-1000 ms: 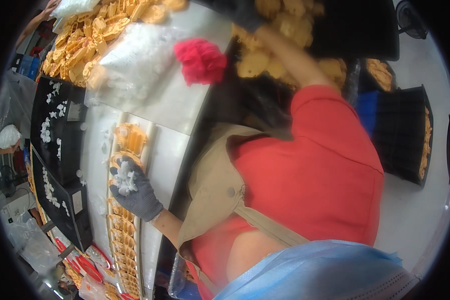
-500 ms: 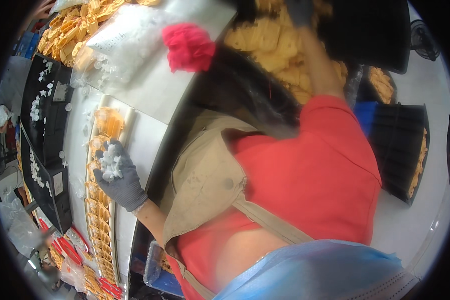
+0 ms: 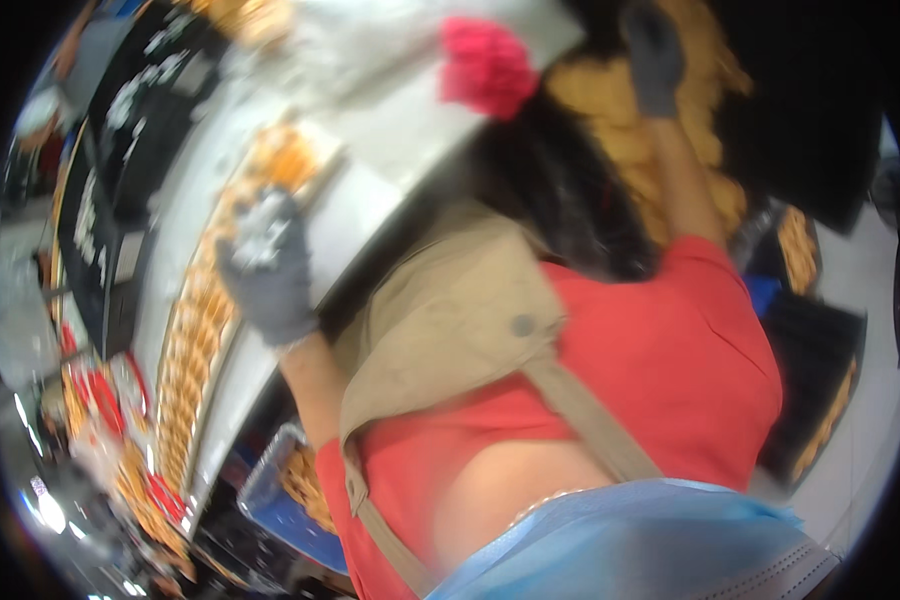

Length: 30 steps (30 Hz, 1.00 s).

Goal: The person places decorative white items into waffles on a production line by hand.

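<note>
The picture is blurred by motion. My left hand [image 3: 267, 275], in a grey glove, hovers over a long row of golden-orange pieces [image 3: 195, 340] on a white conveyor table [image 3: 370, 190], with a clump of white bits [image 3: 258, 225] at its fingertips. My right hand [image 3: 654, 55], also grey-gloved, reaches up onto a heap of golden fried pieces [image 3: 610, 110] in a black crate [image 3: 800, 130]. Whether it grips any is not visible. My red shirt, tan apron and a blue mask fill the lower middle; dark hair with a red hair tie [image 3: 485, 65] hangs forward.
Black trays with white bits [image 3: 120, 110] lie at the far left. More black crates with golden pieces [image 3: 820, 400] stand on the right by a pale floor. A clear tub [image 3: 280, 490] sits low by my hip, and red packets [image 3: 100, 400] lie lower left.
The view swung down and left. My left hand stayed over the row with the white clump. My right hand came into sight on the heap in the black crate.
</note>
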Each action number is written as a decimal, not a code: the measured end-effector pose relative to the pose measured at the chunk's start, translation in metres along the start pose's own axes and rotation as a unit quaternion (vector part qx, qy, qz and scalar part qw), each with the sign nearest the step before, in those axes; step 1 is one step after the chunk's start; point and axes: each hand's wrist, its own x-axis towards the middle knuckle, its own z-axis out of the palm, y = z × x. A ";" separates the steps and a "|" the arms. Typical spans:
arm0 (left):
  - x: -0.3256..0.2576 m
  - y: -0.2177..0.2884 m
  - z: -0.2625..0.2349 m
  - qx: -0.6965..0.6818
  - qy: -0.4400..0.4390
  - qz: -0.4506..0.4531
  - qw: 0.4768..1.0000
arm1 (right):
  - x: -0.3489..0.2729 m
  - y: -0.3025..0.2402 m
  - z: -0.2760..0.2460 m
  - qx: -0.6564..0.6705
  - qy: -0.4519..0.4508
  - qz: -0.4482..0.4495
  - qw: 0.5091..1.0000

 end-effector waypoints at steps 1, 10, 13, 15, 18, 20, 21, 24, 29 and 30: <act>0.002 -0.012 0.025 0.056 0.056 0.070 0.994 | -0.001 -0.009 0.018 0.084 -0.012 -0.010 0.996; 0.016 0.013 0.024 -0.082 0.028 0.053 0.995 | -0.067 -0.190 0.141 0.268 -0.299 -0.001 0.916; 0.019 0.017 0.036 -0.053 0.061 0.054 0.995 | -0.085 -0.219 0.177 0.270 -0.389 -0.099 0.875; 0.023 0.019 0.038 -0.052 0.058 0.056 0.995 | -0.100 -0.233 0.197 0.292 -0.429 -0.099 0.849; 0.022 0.029 0.024 -0.083 0.031 0.042 0.995 | -0.114 -0.250 0.218 0.291 -0.465 -0.117 0.828; 0.017 0.033 0.017 -0.081 0.021 0.041 0.996 | -0.121 -0.263 0.226 0.275 -0.463 -0.184 0.823; 0.014 0.035 0.014 -0.076 0.009 0.035 0.996 | -0.127 -0.264 0.233 0.277 -0.475 -0.170 0.818; 0.008 0.044 0.017 0.003 0.089 0.049 0.995 | -0.124 -0.280 0.236 0.216 -0.544 -0.173 0.792; 0.001 0.060 0.010 -0.038 0.085 0.025 0.995 | -0.125 -0.287 0.249 0.195 -0.592 -0.196 0.757; 0.001 0.062 0.009 -0.032 0.080 0.027 0.996 | -0.123 -0.289 0.252 0.180 -0.620 -0.156 0.748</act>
